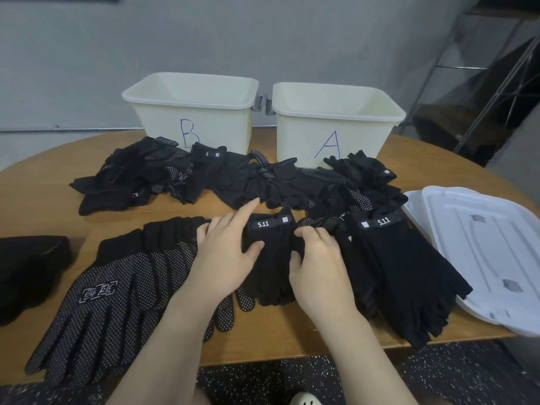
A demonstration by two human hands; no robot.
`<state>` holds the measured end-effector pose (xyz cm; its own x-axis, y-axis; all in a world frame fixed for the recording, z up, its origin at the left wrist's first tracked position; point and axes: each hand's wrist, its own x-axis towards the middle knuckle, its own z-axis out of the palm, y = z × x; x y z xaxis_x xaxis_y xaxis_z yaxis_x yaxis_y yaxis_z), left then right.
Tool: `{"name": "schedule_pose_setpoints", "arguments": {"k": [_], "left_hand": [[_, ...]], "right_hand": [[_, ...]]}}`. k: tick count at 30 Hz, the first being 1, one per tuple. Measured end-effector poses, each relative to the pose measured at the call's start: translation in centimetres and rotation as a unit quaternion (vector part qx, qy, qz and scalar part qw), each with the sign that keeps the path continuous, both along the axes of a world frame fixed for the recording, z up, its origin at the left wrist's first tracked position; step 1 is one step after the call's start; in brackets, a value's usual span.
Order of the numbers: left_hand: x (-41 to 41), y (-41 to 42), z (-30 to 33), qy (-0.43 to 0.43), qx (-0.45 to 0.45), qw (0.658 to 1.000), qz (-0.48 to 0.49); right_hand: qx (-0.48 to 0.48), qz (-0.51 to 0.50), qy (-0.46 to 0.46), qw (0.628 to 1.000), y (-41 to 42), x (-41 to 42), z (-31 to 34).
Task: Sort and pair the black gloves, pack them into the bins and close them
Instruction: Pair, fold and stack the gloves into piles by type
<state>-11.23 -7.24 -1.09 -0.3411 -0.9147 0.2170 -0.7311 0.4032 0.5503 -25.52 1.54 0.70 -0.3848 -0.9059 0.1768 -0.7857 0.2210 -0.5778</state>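
Black white-dotted gloves (pixel 111 299), plain black gloves (pixel 409 273), cream bins (pixel 190 124), white lids (pixel 485 244), brown table (pixel 43 176)

A round wooden table (pixel 38 197) carries everything — two open bins (pixel 193 112) at the back. Black gloves (pixel 263 182) lie heaped mid-table, white lids (pixel 482 252) at right.

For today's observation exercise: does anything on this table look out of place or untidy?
Mostly the unsorted heap of gloves tangled before bin B and bin A. The lids overhang the table's right edge. Both hands, left hand and right hand, handle a 5.11 glove.
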Motion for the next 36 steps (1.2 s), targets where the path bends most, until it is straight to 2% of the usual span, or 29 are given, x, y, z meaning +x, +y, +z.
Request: {"name": "schedule_pose_setpoints", "arguments": {"k": [3,6,10,16,22,27,32,36], "left_hand": [[0.4,0.4,-0.1,-0.009,-0.023,0.999,-0.022],[0.6,0.3,-0.3,0.03,-0.035,0.999,-0.002],[0.4,0.2,-0.3,0.062,-0.056,0.996,0.018],[0.4,0.5,0.1,0.087,-0.038,0.995,0.024],[0.4,0.5,0.0,0.066,-0.045,0.994,0.072],[0.6,0.5,-0.3,0.059,-0.045,0.994,0.084],[0.5,0.6,-0.3,0.047,-0.054,0.994,0.084],[0.2,0.8,0.3,0.003,-0.064,0.995,0.074]], "right_hand": [[0.002,-0.002,0.057,0.998,0.4,0.5,0.4],[-0.037,0.006,0.108,0.993,0.8,1.3,0.9],[-0.1,0.072,0.112,0.986,0.7,1.6,0.7],[-0.001,0.151,0.119,0.981,0.1,2.6,-1.5],[0.059,0.117,0.16,0.978,0.0,2.5,-2.8],[0.111,0.066,0.139,0.982,0.6,1.5,-3.1],[0.126,0.047,0.129,0.982,0.7,1.5,-2.9],[0.131,0.047,0.131,0.982,0.6,1.6,-2.8]]}}
